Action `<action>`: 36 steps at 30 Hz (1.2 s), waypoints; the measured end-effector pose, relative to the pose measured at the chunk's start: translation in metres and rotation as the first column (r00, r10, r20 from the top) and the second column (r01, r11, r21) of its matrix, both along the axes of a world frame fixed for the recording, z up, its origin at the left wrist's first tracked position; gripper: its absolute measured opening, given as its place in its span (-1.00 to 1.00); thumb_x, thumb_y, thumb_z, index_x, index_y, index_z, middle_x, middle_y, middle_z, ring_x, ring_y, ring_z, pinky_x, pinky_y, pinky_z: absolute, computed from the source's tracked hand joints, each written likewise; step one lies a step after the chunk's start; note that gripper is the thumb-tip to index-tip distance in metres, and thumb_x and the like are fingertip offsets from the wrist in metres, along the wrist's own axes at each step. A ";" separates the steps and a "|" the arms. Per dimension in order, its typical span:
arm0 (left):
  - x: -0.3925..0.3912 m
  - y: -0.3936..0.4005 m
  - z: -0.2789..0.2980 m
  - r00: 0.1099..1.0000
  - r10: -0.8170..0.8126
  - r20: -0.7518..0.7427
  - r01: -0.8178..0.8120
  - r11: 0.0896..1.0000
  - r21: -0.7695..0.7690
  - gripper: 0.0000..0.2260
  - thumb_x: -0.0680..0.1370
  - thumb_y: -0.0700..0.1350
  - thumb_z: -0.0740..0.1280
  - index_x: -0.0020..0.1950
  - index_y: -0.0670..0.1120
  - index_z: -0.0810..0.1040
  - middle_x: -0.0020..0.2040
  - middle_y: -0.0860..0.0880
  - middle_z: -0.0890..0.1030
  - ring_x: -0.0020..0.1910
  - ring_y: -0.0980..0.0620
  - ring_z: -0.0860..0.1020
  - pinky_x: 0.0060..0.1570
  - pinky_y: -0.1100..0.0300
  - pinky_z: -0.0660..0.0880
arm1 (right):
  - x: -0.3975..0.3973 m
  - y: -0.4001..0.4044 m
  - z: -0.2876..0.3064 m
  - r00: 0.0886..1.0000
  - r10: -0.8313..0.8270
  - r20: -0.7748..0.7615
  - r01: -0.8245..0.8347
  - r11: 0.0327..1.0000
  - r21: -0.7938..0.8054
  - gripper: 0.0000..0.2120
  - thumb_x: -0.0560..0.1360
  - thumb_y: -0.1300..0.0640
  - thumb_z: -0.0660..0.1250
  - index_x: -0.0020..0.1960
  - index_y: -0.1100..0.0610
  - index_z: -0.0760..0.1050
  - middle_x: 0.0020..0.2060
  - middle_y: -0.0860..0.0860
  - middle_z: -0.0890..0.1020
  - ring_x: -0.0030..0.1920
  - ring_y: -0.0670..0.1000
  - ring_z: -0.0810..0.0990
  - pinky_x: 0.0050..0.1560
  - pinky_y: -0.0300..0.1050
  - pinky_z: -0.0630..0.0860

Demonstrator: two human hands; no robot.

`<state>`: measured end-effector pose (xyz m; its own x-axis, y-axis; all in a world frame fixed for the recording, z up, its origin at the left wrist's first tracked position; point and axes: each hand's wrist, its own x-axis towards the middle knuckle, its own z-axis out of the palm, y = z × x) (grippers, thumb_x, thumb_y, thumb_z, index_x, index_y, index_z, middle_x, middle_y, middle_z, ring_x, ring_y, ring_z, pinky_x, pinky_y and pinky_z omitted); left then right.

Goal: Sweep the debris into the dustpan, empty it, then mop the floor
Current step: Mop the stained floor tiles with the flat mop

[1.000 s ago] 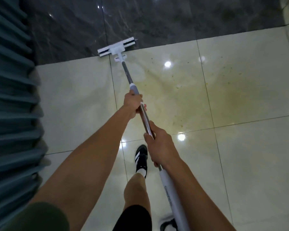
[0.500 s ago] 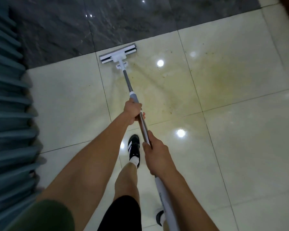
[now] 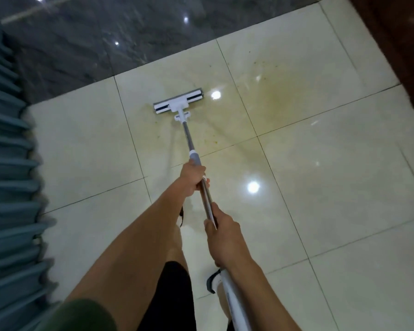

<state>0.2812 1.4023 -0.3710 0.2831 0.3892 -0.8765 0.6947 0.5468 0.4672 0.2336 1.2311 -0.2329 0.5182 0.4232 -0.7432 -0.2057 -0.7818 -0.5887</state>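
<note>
Both hands wrapped round mop pole. Left hand [image 3: 193, 176] grips higher up, just below grey collar; right hand [image 3: 221, 235] grips lower on metal section, near white handle end. Mop [image 3: 178, 104] head lies flat on cream tiled floor [image 3: 320, 175], beside yellowish stain [image 3: 273, 96]. Dark marble strip [image 3: 93, 44] beyond. Blue pleated curtain [image 3: 7, 187] along left edge.

mop [image 3: 189, 134] | white flat head, steel pole tilted toward the person | head flat on cream floor [image 3: 332, 175] | yellowish stain beside it
</note>
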 end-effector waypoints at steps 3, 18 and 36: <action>0.007 0.003 0.002 1.000 0.020 0.000 -0.020 0.999 0.032 -0.67 0.66 -0.28 0.24 0.43 -0.17 0.35 -0.12 -0.20 0.49 -0.42 -0.08 0.50 -0.44 0.09 0.49 | 0.007 0.006 0.001 1.000 -0.024 -0.007 0.024 0.999 0.026 -0.61 0.66 0.12 0.16 0.47 -0.09 0.35 -0.15 -0.04 0.59 -0.25 -0.03 0.57 -0.25 -0.16 0.57; 0.166 0.198 -0.028 1.000 0.006 0.031 -0.009 0.995 0.099 -0.68 0.66 -0.27 0.24 0.42 -0.22 0.38 -0.17 -0.16 0.47 -0.45 -0.10 0.49 -0.51 0.13 0.51 | 0.163 0.200 -0.037 0.999 -0.036 0.029 0.036 0.999 0.015 -0.56 0.68 0.06 0.16 0.55 -0.09 0.26 0.01 0.05 0.62 -0.14 0.07 0.65 -0.35 -0.17 0.55; 0.219 0.191 -0.039 0.998 -0.058 -0.019 0.059 0.995 0.085 -0.74 0.66 -0.24 0.25 0.35 -0.23 0.43 -0.17 -0.16 0.48 -0.41 -0.08 0.51 -0.41 0.07 0.53 | 0.205 0.188 -0.054 0.999 -0.048 0.011 0.049 0.999 -0.022 -0.53 0.68 0.01 0.13 0.58 -0.09 0.20 0.04 0.06 0.64 -0.01 0.11 0.65 0.10 0.09 0.61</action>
